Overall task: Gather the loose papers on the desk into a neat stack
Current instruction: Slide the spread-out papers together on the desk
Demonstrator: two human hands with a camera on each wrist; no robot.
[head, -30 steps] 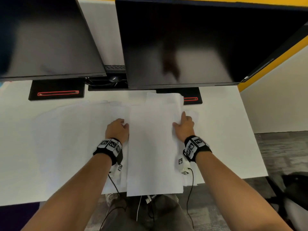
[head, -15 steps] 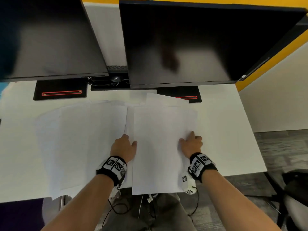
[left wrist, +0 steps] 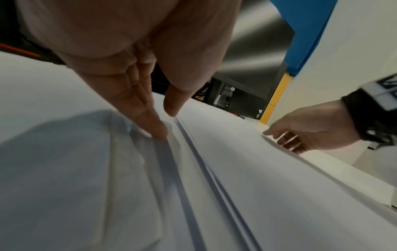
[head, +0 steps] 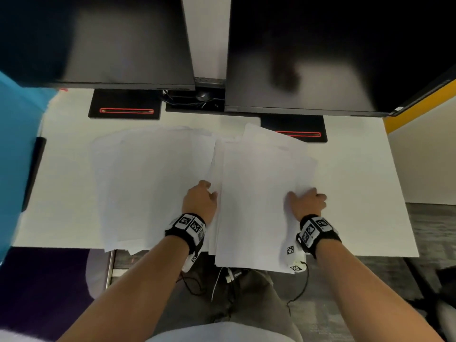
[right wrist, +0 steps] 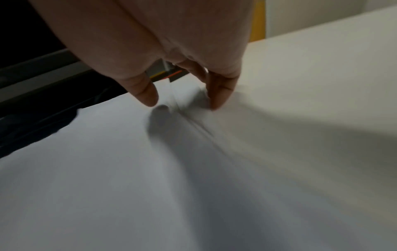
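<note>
A rough stack of white papers point(head: 256, 201) lies mid-desk, and its near end overhangs the desk's front edge. More loose sheets point(head: 153, 183) fan out to its left, partly under it. My left hand point(head: 209, 191) sits at the stack's left edge. In the left wrist view its straight fingers point(left wrist: 150, 122) press the lower sheets beside that edge point(left wrist: 193, 135), with the thumb point(left wrist: 174, 105) at the top sheet. My right hand point(head: 306, 193) straddles the right edge. Its thumb point(right wrist: 146, 95) hovers just over the paper and its fingers point(right wrist: 219, 96) touch down outside the edge.
Two dark monitors point(head: 111, 38) point(head: 320, 45) hang over the back of the white desk point(head: 357, 193). Their black bases point(head: 125, 104) point(head: 296, 127) stand just behind the papers. A blue partition point(head: 17, 144) borders the left side. Cables dangle below the front edge.
Both hands have slid along the stack's sides toward me since a second ago. The stack's sheets lie a little closer together than before.
</note>
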